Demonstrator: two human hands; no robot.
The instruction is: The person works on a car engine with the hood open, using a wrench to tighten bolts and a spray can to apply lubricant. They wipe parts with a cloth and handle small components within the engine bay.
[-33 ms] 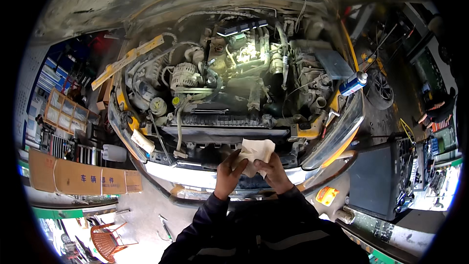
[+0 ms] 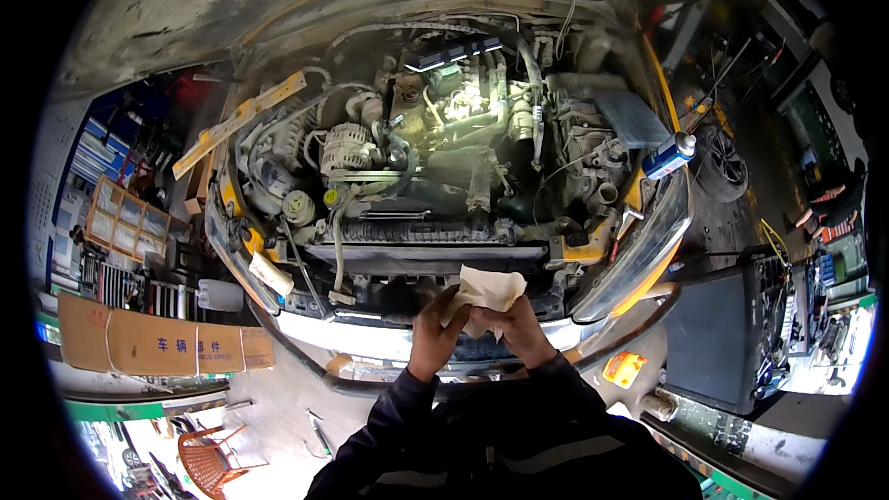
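A crumpled cream paper towel [image 2: 491, 285] is held up in front of the open engine bay, over the front bumper. My left hand [image 2: 433, 338] grips its lower left part, thumb and fingers closed. My right hand [image 2: 520, 329] pinches the lower right part, its fingers reaching toward the left hand. Whether anything lies inside the folds is hidden. Just beyond the towel runs the dark radiator [image 2: 431, 257]. Farther in, a lit work lamp [image 2: 454, 53] shines on the dusty engine [image 2: 468, 116].
A blue spray can [image 2: 669, 157] lies on the right fender, and a pale roll [image 2: 271, 273] on the left front corner. Left stand a cardboard box [image 2: 176, 341] and a chair [image 2: 206, 463]. Right are a grey cabinet [image 2: 708, 338], an orange-yellow container [image 2: 624, 369] and a wheel [image 2: 720, 165].
My right hand's thumb and fingers have shifted left, closer to my left hand. The paper towel's upper edge is folded differently. The engine bay looks unchanged.
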